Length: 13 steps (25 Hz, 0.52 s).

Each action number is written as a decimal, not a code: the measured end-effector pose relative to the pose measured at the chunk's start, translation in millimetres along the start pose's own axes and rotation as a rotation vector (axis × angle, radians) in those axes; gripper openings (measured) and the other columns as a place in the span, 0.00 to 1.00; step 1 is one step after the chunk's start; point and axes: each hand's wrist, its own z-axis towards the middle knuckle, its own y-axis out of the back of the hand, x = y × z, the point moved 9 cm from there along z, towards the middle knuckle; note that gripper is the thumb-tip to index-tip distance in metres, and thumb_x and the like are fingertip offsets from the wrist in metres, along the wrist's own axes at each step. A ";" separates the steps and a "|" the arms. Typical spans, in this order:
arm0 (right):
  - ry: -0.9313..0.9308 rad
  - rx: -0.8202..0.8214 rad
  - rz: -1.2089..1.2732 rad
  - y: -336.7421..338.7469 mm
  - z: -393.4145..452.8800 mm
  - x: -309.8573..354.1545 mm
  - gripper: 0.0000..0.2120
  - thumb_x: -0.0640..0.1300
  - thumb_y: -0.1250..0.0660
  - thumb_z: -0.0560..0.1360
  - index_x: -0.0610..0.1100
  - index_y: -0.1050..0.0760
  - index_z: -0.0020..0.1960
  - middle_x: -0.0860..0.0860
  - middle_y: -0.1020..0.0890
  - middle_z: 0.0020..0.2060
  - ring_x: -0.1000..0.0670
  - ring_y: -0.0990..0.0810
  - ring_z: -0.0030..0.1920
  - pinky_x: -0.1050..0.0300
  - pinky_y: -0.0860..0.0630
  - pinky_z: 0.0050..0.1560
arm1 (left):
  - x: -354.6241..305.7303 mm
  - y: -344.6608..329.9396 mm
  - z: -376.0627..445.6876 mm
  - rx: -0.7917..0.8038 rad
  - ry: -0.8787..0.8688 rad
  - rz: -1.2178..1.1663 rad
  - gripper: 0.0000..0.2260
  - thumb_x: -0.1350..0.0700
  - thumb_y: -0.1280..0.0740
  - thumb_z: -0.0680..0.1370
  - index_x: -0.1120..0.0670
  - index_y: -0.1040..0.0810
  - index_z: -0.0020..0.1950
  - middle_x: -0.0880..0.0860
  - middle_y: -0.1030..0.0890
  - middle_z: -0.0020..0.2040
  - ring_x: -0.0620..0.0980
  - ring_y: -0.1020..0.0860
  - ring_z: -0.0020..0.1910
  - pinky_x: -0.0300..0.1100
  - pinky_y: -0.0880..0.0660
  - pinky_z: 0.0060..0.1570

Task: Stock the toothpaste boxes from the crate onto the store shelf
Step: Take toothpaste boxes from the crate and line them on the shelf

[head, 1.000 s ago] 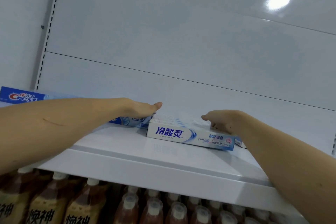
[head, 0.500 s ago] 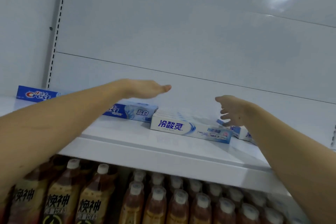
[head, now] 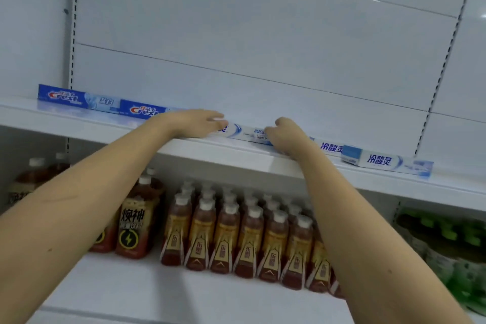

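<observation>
White store shelf [head: 236, 155] runs across the frame, white back panel [head: 249, 34] above it. Landmark: the white toothpaste box [head: 247, 133] at mid-shelf. Below that box, on the lower shelf, rows of brown drink bottles [head: 236, 234]; green bottles [head: 452, 242] lower right of it. Left of the box, two blue Crest boxes [head: 105, 102] lie end to end near the back. Right of the box, more white boxes [head: 381, 160], one slightly skewed toward the shelf edge. Crate not in view.

Step in hand, as a judgement: placing or squaring up the white box on the shelf, part-way through stocking. Left hand [head: 194, 123] lies on the box's left end, fingers fairly straight, pressing rather than gripping, so grip released. Right hand [head: 285, 137] sits at the box's right end, fingers curled; whether it actually grasps the box cannot be told.

Next move likely calls for nudging the box in line with its neighbours, letting go, then fetching another from the crate.
</observation>
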 end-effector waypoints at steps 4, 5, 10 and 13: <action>0.009 0.019 -0.142 -4.5 5.2 -1.6 0.14 0.42 0.42 0.79 0.35 0.23 0.55 0.40 0.20 0.51 0.41 0.23 0.50 0.54 0.29 0.45 | 2.4 -9.5 4.3 0.077 -0.014 0.016 0.28 0.36 0.45 0.80 0.45 0.40 0.78 0.44 0.41 0.78 0.47 0.41 0.77 0.46 0.47 0.76; 0.015 0.015 -0.173 -5.0 7.6 -1.0 0.15 0.42 0.43 0.79 0.36 0.24 0.60 0.41 0.21 0.57 0.41 0.23 0.55 0.54 0.29 0.50 | 3.6 -8.9 6.2 0.080 -0.015 0.003 0.28 0.37 0.44 0.80 0.45 0.41 0.79 0.45 0.41 0.79 0.48 0.42 0.77 0.47 0.47 0.75; -0.017 0.081 -0.256 -15.7 19.7 -6.3 0.19 0.47 0.43 0.81 0.41 0.32 0.70 0.44 0.27 0.68 0.43 0.26 0.62 0.53 0.32 0.58 | 2.4 -14.3 18.6 0.137 -0.074 0.058 0.29 0.39 0.45 0.81 0.46 0.46 0.80 0.46 0.45 0.80 0.49 0.48 0.78 0.49 0.51 0.76; 0.111 -0.074 -0.190 -4.0 12.4 7.8 0.22 0.49 0.43 0.81 0.44 0.36 0.74 0.47 0.35 0.73 0.44 0.30 0.68 0.51 0.32 0.66 | 5.7 -7.7 22.0 0.081 -0.050 0.202 0.30 0.34 0.50 0.80 0.45 0.47 0.80 0.46 0.46 0.80 0.50 0.51 0.79 0.55 0.54 0.76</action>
